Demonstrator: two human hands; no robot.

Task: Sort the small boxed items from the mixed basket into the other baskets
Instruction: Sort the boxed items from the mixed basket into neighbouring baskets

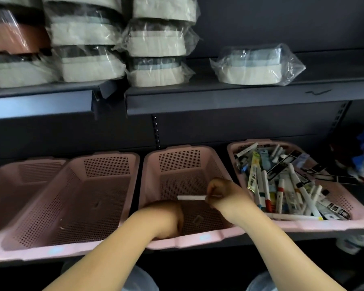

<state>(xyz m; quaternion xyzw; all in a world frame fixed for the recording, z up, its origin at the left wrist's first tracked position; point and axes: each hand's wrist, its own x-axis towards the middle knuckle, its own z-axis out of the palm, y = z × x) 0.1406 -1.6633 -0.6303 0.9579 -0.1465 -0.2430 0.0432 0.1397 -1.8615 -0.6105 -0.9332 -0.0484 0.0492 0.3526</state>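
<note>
Mixed basket (315,224): pink perforated plastic, at the right end of the lower shelf. It is heaped with slim boxed items (282,185), which are white, black and yellow-green, lie crisscross, and in places reach over the rim.

Three more pink perforated baskets stand in a row to its left along the shelf's front edge: middle basket (179,160), next basket (105,164), and far-left basket (38,171), which is partly out of view.

One slim white box (191,198) is held level above the middle basket's floor. The right hand (221,194) pinches its right end, and its left end is free.
</note>
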